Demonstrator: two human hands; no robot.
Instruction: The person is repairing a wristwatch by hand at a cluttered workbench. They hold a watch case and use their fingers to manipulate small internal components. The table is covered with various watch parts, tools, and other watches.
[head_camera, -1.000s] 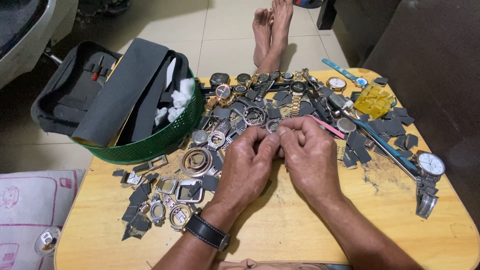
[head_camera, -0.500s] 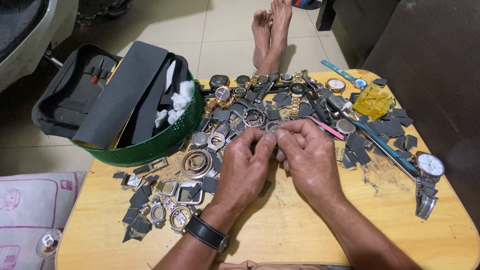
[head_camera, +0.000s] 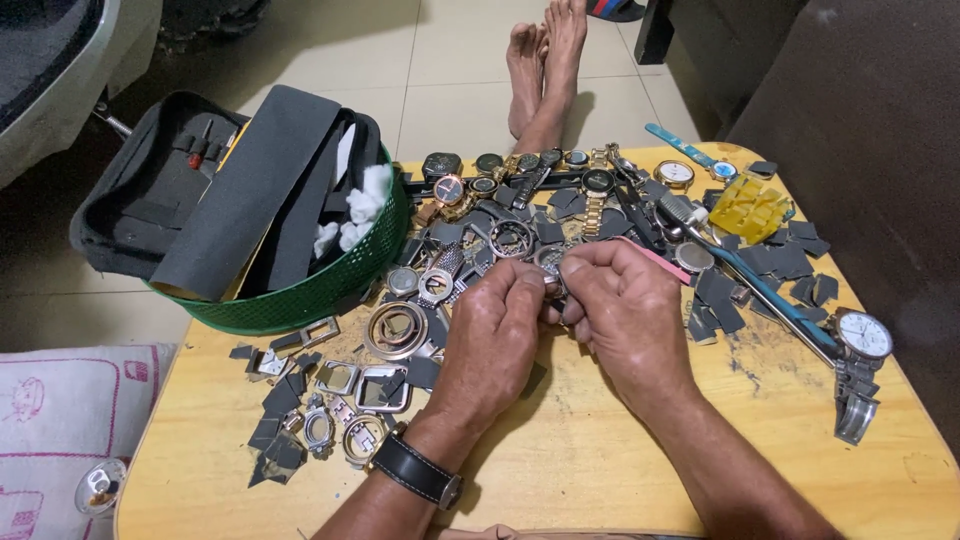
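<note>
Basket (head_camera: 330, 290) left of watches (head_camera: 560, 190)

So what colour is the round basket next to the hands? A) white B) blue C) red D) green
D: the basket at the table's left edge, beside the left hand, has a green mesh wall, with dark sheets and white cotton stuffed inside.

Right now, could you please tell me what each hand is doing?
Left hand: fingers closed on a small metal watch part.
Right hand: fingers closed on the same part.
</note>
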